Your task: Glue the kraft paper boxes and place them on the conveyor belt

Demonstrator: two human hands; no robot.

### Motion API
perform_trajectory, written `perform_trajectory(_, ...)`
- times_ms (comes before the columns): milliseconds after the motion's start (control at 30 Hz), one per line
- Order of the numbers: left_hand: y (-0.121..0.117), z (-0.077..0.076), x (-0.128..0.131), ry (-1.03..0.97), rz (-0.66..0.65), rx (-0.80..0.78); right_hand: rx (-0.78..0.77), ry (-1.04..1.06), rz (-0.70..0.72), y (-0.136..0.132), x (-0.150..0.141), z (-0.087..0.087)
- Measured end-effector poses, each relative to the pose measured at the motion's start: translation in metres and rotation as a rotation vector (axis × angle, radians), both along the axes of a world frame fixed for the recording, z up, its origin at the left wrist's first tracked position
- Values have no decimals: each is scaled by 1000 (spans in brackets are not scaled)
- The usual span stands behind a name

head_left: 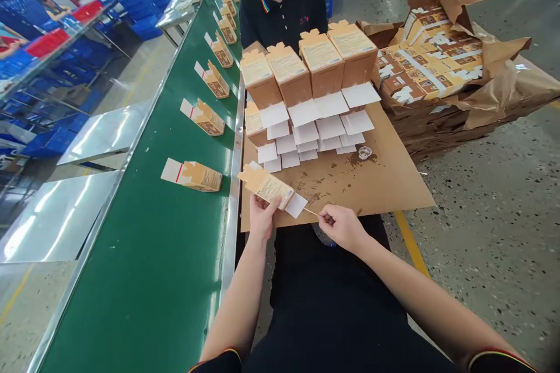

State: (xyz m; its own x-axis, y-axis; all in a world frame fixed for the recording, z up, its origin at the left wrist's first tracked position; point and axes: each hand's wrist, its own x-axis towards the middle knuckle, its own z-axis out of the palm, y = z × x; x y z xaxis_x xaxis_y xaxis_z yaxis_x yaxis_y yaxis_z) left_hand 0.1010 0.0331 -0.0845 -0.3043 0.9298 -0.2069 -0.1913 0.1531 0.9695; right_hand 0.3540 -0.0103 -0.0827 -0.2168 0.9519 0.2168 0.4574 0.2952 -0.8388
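Left of both hands' fingers, a green belt (153, 280) carries a row of small boxes (203, 177). The left hand (262, 218) has its fingers clamped on a printed box (270, 189), whose white flap (296, 205) points toward the right hand's fingers. Beyond the left fingers, stacked boxes (321, 58) stand on the cardboard-covered surface (398, 186), white flaps facing the person. The right hand (343, 226) pinches a thin stick (311, 211) between thumb and fingers; its tip reaches the flap's edge, though contact is hard to make out. Beyond the right fingers sits a clear cup (364, 153) by dark spots (350, 164); farther right, brown paper (494, 108) surrounds a pile of boxes (433, 58).
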Motion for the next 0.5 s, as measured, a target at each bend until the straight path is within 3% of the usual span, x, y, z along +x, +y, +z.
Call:
perform_trajectory(233, 1, -5, 0, 23, 19, -6, 66, -211, 59, -5, -10, -27)
perform_trajectory(367, -1, -2, 2, 28, 1, -1, 79, -248, 111, -16, -14, -31)
perform_trajectory(500, -4, 7, 6, 92, -12, 21, 72, -238, 60, -10, -10, -27)
